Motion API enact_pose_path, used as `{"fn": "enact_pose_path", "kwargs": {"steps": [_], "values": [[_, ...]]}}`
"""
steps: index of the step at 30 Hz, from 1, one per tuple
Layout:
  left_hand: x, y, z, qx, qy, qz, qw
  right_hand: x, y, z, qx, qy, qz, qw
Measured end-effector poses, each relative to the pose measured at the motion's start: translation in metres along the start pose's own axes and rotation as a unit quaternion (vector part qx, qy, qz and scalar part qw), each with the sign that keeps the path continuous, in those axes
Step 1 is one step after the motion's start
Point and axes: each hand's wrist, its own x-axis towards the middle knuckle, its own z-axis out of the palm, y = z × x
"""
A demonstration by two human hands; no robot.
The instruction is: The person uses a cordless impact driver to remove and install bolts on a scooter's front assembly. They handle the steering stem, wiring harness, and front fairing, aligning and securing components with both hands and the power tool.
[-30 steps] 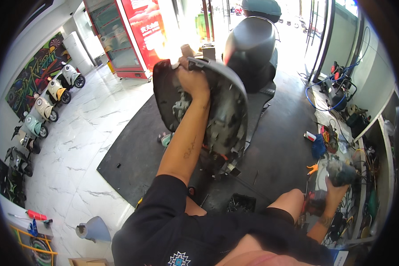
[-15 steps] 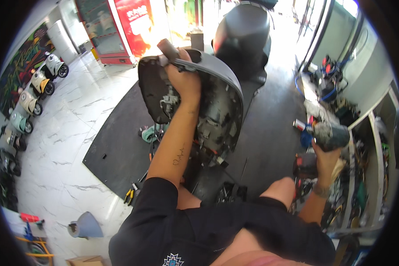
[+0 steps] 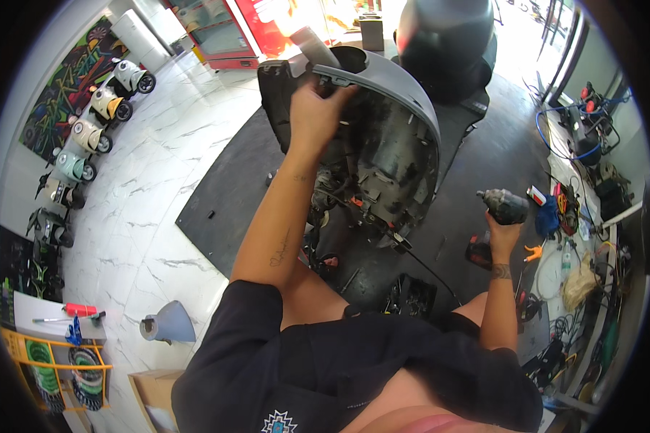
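My left hand (image 3: 316, 115) reaches up to the near upper edge of a grey scooter body panel (image 3: 406, 90), its thumb on the edge and its fingers curled at a dark bracket. The panel's dirty black inner side, with wires and clips, faces me. Just above that hand a grey-brown cylinder like a handlebar grip (image 3: 314, 47) sticks out. Off to the right, my right hand (image 3: 504, 234) is closed round the handle of a dark cordless impact wrench (image 3: 509, 206). Its nose points left toward the panel, well apart from it, and a red-and-black battery (image 3: 478, 251) sits at its base.
A black scooter seat (image 3: 446, 36) rises behind the panel. Under it lies a dark mat (image 3: 217, 187). Tools and cables crowd the right side, with a blue hose (image 3: 545, 137). Near my legs is a black tray (image 3: 412, 294). Parked scooters (image 3: 72, 166) line the left wall.
My right hand has brought the impact wrench leftward, away from the cluttered right side, and turned its nose toward the panel. My left hand has shifted slightly along the panel's edge. The view has swung.
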Motion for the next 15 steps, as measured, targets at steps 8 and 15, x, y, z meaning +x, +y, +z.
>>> {"fn": "enact_pose_path", "kwargs": {"steps": [8, 15], "values": [[-0.005, 0.012, -0.003, -0.019, -0.005, -0.011, 1.000, -0.024, 0.145, 0.061, -0.072, -0.047, 0.089, 0.992], [-0.039, 0.025, -0.015, 0.031, 0.052, 0.054, 0.997, -0.071, 0.236, 0.071, -0.059, 0.027, 0.140, 0.988]]}}
